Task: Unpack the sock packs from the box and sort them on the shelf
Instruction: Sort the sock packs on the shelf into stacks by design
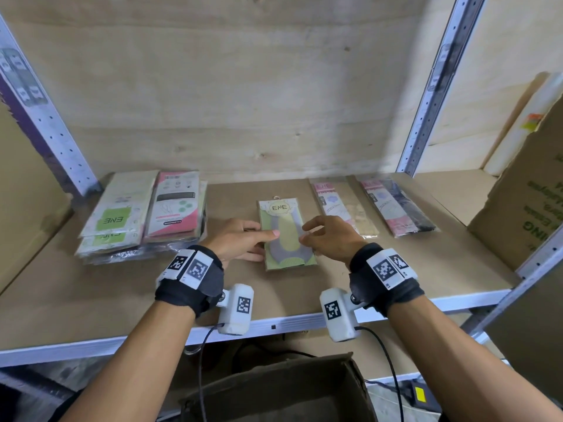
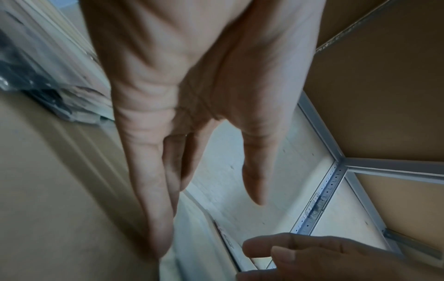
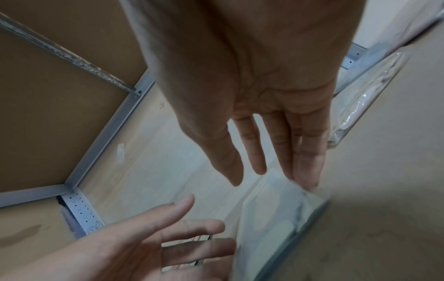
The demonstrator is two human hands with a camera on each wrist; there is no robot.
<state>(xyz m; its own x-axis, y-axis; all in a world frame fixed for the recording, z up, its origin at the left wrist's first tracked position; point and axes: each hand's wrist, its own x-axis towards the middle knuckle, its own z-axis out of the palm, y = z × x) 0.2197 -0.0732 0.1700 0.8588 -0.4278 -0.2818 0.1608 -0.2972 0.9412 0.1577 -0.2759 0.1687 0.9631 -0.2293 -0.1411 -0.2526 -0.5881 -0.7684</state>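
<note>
A green sock pack (image 1: 286, 236) lay flat in the middle of the shelf (image 1: 396, 287), with its hook end pointing to the far side. The left hand (image 1: 240, 240) lay at the pack's left edge. Its fingers were straight and close together, and the thumb tip rested on top of the pack. From the left wrist view, the left hand (image 2: 192, 95) had its fingers flat on the shelf and held nothing. The right hand (image 1: 330, 239) was at the pack's right edge. Its fingers were loose and a little bent, and the tips touched the pack. From the right wrist view, the right hand (image 3: 259, 85) was spread, with two fingertips (image 3: 308, 176) on the pack's clear wrap (image 3: 276, 218).

A pile of packs (image 1: 143, 214) sat on the left side of the shelf, near the left hand. Two long pink packs (image 1: 371, 205) lay side by side on the right, with a dark pack just beside the far one. A big cardboard box (image 1: 530, 190) stood at the right end of the shelf. An open brown box (image 1: 283, 391) sat low and near, under the shelf's front edge and between the two arms.
</note>
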